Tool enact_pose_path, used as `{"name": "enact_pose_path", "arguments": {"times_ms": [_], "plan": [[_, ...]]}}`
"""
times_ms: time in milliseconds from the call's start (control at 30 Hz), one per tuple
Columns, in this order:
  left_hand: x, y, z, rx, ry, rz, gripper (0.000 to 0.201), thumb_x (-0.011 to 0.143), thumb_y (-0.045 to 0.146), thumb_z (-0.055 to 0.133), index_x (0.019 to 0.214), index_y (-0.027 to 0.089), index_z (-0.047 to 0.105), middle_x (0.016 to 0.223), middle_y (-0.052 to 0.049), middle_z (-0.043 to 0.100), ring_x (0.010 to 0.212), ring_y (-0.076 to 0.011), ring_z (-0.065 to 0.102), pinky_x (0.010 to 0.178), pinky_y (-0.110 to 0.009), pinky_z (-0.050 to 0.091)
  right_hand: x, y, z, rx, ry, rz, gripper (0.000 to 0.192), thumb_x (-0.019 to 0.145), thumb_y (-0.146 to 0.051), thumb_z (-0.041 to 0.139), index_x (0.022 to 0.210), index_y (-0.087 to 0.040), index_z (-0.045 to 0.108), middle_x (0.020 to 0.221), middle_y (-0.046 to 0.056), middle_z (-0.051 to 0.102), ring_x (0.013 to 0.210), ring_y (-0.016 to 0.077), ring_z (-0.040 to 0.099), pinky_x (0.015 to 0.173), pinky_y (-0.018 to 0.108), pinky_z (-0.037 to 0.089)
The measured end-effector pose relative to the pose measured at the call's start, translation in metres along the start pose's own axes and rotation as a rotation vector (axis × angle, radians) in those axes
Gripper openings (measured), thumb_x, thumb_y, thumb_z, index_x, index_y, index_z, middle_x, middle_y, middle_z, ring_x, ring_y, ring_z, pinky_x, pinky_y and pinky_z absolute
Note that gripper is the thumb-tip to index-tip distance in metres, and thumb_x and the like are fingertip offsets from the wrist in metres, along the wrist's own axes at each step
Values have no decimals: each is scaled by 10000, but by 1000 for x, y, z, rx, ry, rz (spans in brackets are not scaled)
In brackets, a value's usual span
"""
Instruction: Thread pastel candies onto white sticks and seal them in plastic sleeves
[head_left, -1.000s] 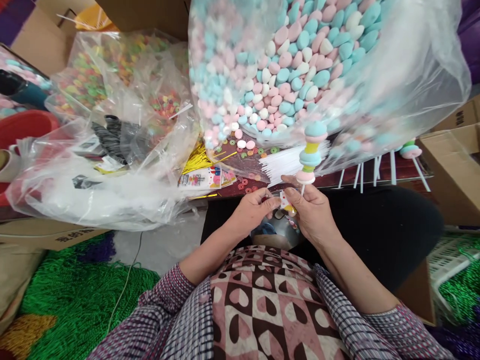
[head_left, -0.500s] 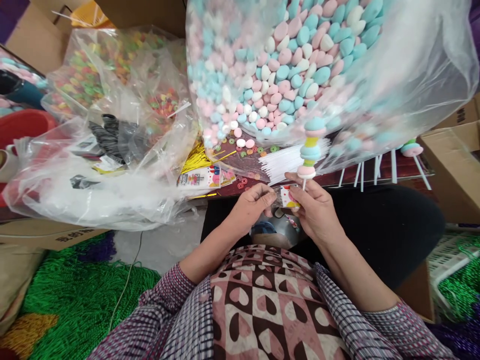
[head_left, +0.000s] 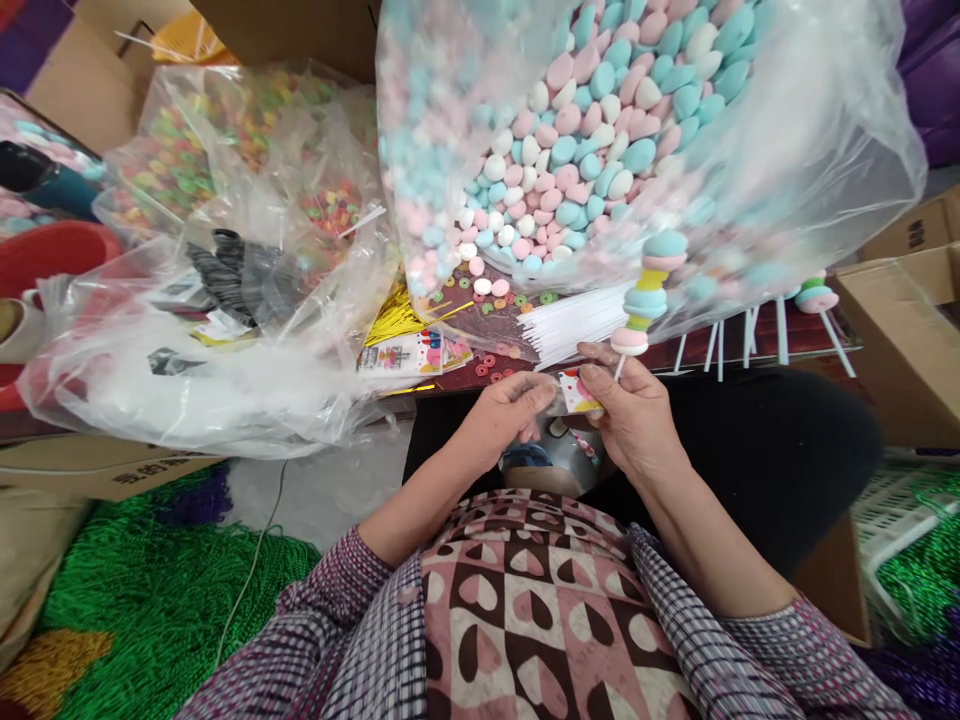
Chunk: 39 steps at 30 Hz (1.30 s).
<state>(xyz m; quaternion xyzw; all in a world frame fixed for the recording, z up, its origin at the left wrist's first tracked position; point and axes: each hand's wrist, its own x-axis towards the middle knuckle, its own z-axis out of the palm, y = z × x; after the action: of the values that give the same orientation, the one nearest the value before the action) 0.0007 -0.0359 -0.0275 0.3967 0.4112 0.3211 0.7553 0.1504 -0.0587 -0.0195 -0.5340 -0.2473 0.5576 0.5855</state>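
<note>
leaning candy skewer (head_left: pixel 646 302), stacked blue, pink, yellow, green, right grip (head_left: pixel 636 412) clamped on its stick (head_left: pixel 619 367), left grip (head_left: pixel 504 420) pinching printed packet (head_left: pixel 579 392)

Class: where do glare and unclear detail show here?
Head view: whitish sheen veils the large clear bag at right; head view: marshmallows at its left look soft and hazy; head view: the packet in the right hand shows no readable print.
</note>
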Motion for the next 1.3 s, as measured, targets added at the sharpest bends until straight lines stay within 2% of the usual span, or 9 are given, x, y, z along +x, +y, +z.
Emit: {"name": "enact_pose_path", "arguments": {"times_ms": [67, 200, 333, 467, 567, 700, 900, 1133, 1300], "plan": [[0, 1, -1, 21, -29, -22, 427, 680, 509, 776, 879, 158, 636, 479, 94, 466, 396, -41, 384, 481, -220, 347, 0, -1, -1, -1, -15, 3, 402, 661, -379, 814, 1013, -232, 687, 696, -48, 576, 464, 58, 391, 354, 195, 227], [0, 4, -2, 13, 56, 26, 398, 667, 508, 781, 713, 169, 576, 423, 103, 418, 372, -32, 339, 472, -218, 329, -2, -5, -3, 38, -83, 2, 349, 746, -463, 759, 973, -207, 689, 539, -82, 424, 406, 43, 242, 366, 204, 142], [0, 4, -3, -42, 100, 98, 440, 694, 540, 752, 656, 192, 487, 404, 130, 338, 359, -26, 297, 524, -223, 408, -2, -7, -5, 62, -85, -13, 303, 770, -476, 746, 820, -184, 684, 508, -71, 411, 409, 44, 261, 381, 204, 123], [0, 2, -3, -19, 113, 114, 458, 724, 586, 709, 678, 188, 488, 479, 113, 417, 376, -20, 313, 534, -224, 421, -3, -5, -5, 34, -110, 11, 318, 741, -480, 771, 832, -184, 703, 523, -62, 454, 401, 35, 257, 376, 202, 127], [-1, 1, -2, -8, 109, 111, 469, 735, 601, 693, 674, 184, 486, 474, 115, 396, 378, -21, 320, 536, -224, 424, -5, -5, -2, 2, -119, 16, 333, 717, -485, 787, 853, -192, 707, 539, -60, 468, 405, 31, 259, 372, 197, 136], [0, 0, -3, -14, 95, 89, 448, 760, 587, 682, 689, 181, 507, 447, 119, 362, 371, -28, 331, 524, -218, 423, -8, -3, 0, -42, -142, 16, 323, 699, -459, 804, 702, -173, 654, 541, -51, 460, 425, 28, 277, 383, 199, 141], [2, -1, -5, 22, 89, 123, 438, 786, 593, 653, 694, 186, 520, 407, 115, 350, 367, -39, 324, 523, -217, 423, -7, 1, 0, -72, -121, -18, 343, 691, -383, 797, 968, -197, 718, 553, -83, 399, 440, 31, 225, 408, 208, 118], [4, -2, -7, -15, 77, 121, 422, 804, 581, 641, 704, 179, 561, 403, 109, 351, 355, -41, 315, 500, -215, 419, -5, -2, 1, -58, -82, -44, 262, 681, -391, 797, 825, -189, 711, 517, -77, 426, 418, 33, 235, 397, 211, 130], [2, 0, -7, -14, 31, 114, 426, 807, 588, 634, 713, 179, 559, 409, 111, 337, 356, -39, 297, 500, -211, 413, -5, -2, -3, -72, -127, -32, 314, 695, -388, 795, 930, -190, 731, 553, -65, 479, 436, 37, 265, 398, 198, 142]]}}
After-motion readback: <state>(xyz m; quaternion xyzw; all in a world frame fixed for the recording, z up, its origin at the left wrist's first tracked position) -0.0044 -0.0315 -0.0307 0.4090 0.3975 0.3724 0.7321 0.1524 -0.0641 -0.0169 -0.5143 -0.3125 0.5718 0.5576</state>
